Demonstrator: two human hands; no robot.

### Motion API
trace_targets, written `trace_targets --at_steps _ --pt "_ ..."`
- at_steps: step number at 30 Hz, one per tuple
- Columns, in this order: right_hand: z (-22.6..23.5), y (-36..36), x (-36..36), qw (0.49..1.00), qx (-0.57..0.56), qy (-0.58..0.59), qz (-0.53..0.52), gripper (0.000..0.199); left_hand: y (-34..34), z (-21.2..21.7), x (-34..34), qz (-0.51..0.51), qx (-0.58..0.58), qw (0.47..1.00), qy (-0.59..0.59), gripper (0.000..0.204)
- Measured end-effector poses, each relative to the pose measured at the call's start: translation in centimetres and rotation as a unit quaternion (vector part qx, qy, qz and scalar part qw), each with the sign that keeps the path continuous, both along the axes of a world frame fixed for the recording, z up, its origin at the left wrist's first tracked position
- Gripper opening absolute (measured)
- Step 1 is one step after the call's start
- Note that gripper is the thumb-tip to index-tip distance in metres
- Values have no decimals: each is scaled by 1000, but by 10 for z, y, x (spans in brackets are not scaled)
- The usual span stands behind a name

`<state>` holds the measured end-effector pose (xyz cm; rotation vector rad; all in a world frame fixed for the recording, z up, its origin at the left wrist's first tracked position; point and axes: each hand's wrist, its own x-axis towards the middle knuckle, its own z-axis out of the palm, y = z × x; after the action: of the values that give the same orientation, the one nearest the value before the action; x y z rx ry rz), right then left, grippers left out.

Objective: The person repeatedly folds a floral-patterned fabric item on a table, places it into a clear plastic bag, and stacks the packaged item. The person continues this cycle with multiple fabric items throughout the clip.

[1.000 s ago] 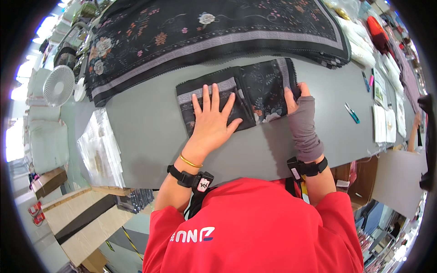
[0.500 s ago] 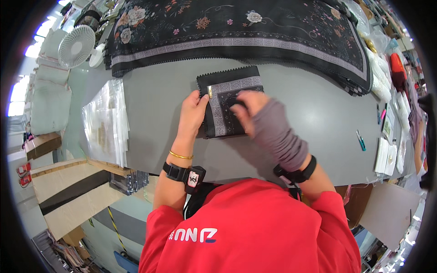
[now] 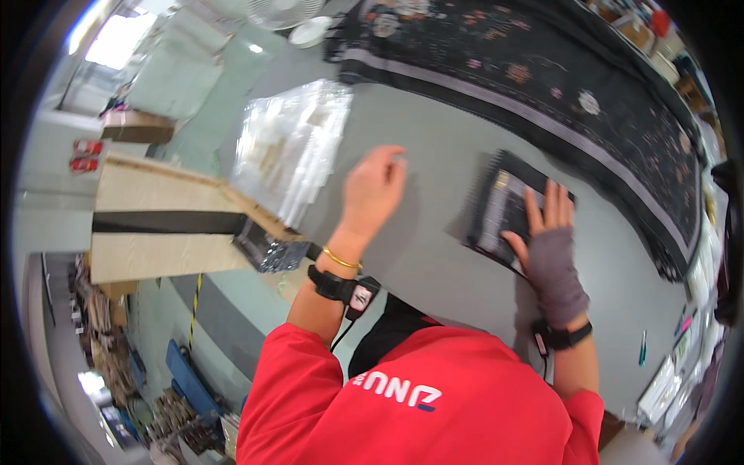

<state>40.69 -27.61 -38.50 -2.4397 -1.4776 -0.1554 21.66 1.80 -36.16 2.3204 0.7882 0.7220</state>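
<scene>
While the right hand [image 3: 546, 232] lies flat on the folded dark cloth [image 3: 508, 209], right of centre.
Left hand [image 3: 372, 190] hovers open and empty at centre frame, near the stack of clear bags [image 3: 291, 147] on the grey table [image 3: 434, 263].

Red short-sleeved shirt [image 3: 434, 395] with white lettering across the chest. On the left hand [image 3: 373, 190]: bare fingers, a thin gold bangle [image 3: 341, 258] at the wrist, below it a black strap carrying a small device [image 3: 358, 296] with a thin black cable trailing off. On the right hand [image 3: 546, 232]: a grey fingerless sleeve [image 3: 556, 277] over palm and wrist, black wristband [image 3: 564, 336] behind.
</scene>
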Motion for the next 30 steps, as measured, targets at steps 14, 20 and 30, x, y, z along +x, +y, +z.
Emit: trace_targets --at_steps 14,20,30 --pt "6 -35 1 999 -8 -2 -49 73 178 -57 -150 150 -204 965 61 21" --pt "41 -38 -23 993 116 18 16 42 179 -57 -144 119 -205 969 70 13" --pt "40 -79 -49 992 113 -27 43 22 204 -37 -136 134 132 896 401 29"
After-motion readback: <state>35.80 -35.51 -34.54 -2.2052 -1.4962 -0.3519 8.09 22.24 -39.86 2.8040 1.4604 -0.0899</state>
